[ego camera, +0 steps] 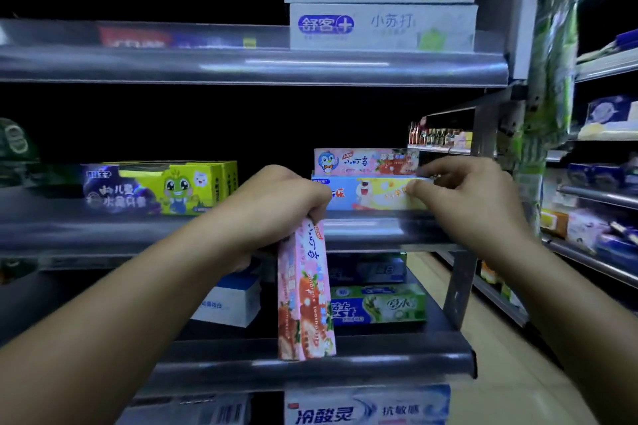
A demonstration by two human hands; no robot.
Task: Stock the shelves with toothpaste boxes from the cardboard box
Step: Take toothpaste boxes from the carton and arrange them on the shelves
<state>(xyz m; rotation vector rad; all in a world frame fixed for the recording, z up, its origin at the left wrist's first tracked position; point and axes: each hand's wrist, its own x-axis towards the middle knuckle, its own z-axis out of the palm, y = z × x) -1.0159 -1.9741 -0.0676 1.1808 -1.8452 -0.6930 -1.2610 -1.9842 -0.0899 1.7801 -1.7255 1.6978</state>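
My left hand [276,203] grips the top end of a pink strawberry toothpaste box [305,293], which hangs down upright in front of the shelves. My right hand [473,197] pinches the right end of a blue and yellow toothpaste box [369,195] lying on the middle shelf [366,228]. On top of that box lies a pink penguin toothpaste box [362,160]. The cardboard box is out of view.
Green and purple children's toothpaste boxes [158,188] stand at the left of the middle shelf. Two white boxes [379,0] are stacked on the top shelf. Blue and green boxes [376,304] lie on the lower shelf. An aisle and further shelves [593,190] run along the right.
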